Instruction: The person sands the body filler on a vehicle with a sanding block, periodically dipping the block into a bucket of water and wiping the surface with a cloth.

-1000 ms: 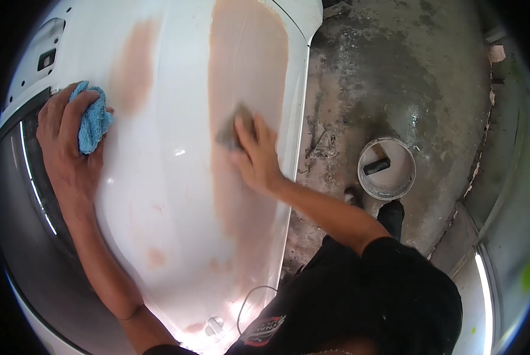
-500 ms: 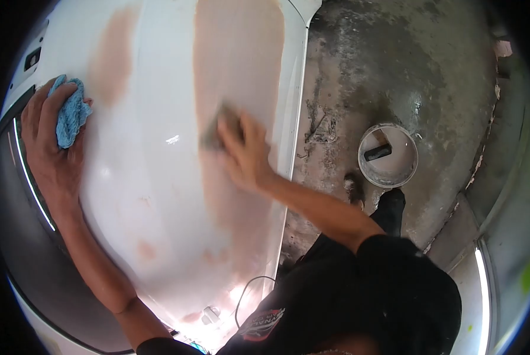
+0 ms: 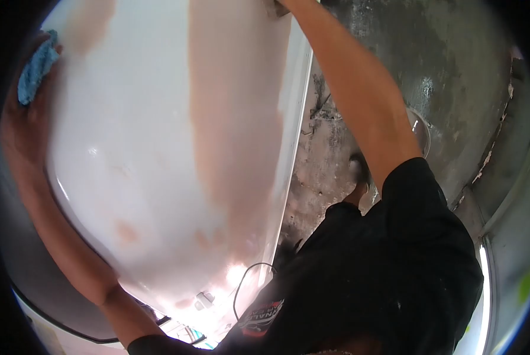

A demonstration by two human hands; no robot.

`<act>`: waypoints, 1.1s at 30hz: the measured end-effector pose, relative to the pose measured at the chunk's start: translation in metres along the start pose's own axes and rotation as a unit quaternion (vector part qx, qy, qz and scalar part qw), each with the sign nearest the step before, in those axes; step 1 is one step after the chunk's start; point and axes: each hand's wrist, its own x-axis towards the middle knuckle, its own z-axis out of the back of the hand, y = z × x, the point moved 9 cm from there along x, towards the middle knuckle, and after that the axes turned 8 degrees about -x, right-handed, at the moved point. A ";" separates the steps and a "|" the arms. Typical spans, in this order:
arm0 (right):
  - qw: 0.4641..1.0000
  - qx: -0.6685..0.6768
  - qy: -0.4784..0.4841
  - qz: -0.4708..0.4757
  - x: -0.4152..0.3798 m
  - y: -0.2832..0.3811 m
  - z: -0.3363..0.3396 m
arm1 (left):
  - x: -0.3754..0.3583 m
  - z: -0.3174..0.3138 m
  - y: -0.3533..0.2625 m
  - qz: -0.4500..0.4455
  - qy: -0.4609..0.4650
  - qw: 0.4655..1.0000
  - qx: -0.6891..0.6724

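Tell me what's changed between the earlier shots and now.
The right hand has moved forward, away from the body, along the brownish strip to the picture's top edge, with what looks like its pad; most of that hand is cut off. The right arm now hides most of the bucket. The left hand still holds the blue cloth by the panel's edge.

A stained grey floor (image 3: 457, 89) carries a round bucket (image 3: 429, 137), mostly hidden, well in from the floor's right edge. Along that edge runs a ragged, broken strip (image 3: 503, 121); beyond it stands a pale wall (image 3: 516, 236) with a lit tube (image 3: 484, 296) and a green patch (image 3: 525, 287). Elsewhere a thin dark cord (image 3: 236, 296) loops near a small pale object (image 3: 204, 300).
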 end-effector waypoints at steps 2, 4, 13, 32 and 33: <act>0.999 0.011 0.034 -0.031 -0.063 0.026 0.012 | 0.000 -0.003 -0.017 -0.180 -0.041 0.978 0.096; 0.998 0.017 0.030 0.061 -0.184 0.063 0.027 | 0.005 -0.002 -0.011 -0.110 -0.154 0.978 -0.082; 0.970 0.007 0.189 0.150 -0.398 0.051 0.020 | 0.013 -0.001 0.013 0.026 -0.184 0.957 -0.223; 0.993 0.010 0.103 0.055 -0.216 0.018 0.017 | -0.007 0.003 0.017 0.263 -0.051 0.945 -0.189; 0.998 0.032 0.036 0.037 -0.162 0.005 0.016 | -0.007 0.004 0.017 0.267 -0.048 0.947 -0.174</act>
